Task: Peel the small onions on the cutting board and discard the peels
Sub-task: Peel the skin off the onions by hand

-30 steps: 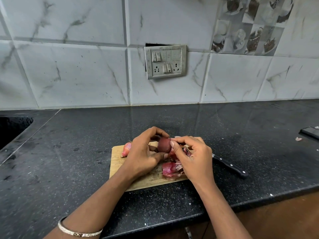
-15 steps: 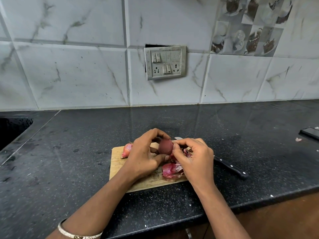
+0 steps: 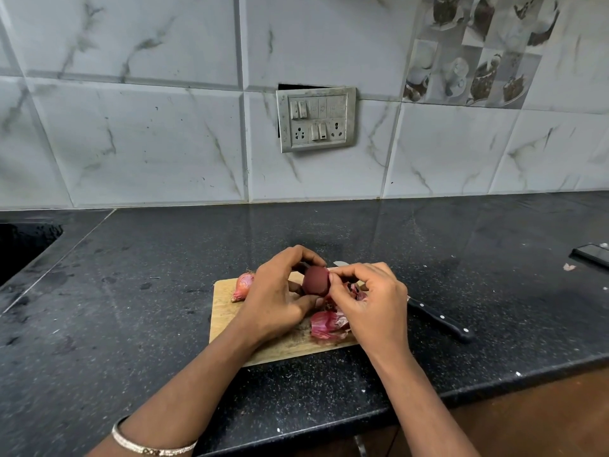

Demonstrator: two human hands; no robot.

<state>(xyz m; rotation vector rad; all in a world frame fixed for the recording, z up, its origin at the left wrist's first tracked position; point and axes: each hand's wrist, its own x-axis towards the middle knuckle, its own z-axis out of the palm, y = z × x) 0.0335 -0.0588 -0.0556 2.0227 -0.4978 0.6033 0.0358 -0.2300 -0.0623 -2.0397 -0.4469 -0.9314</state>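
Hardly anything is being shifted since a second ago: the right hand (image 3: 372, 305) is being curled slightly tighter against the onion (image 3: 315, 281), which is still being kept just above the board (image 3: 224, 311). The onion, dark maroon and smooth, is being gripped by the left hand (image 3: 280, 298), with the fingers arched over its top and the thumb tucked beneath. Its right side is being pinched by the right hand's thumb and forefinger, the other fingers being folded inward. Pink peels (image 3: 328, 326) are being left in a loose heap on the board under the right hand. A second onion (image 3: 243, 285), with its skin on, is being left at the board's far left corner, beside the left hand. The board is being carried by the black speckled tabletop (image 3: 148, 275). A knife (image 3: 441, 321) is being left to the right, its black handle on the tabletop and its blade mostly hidden behind the right hand. A bangle (image 3: 151, 448) is being worn on the left wrist.
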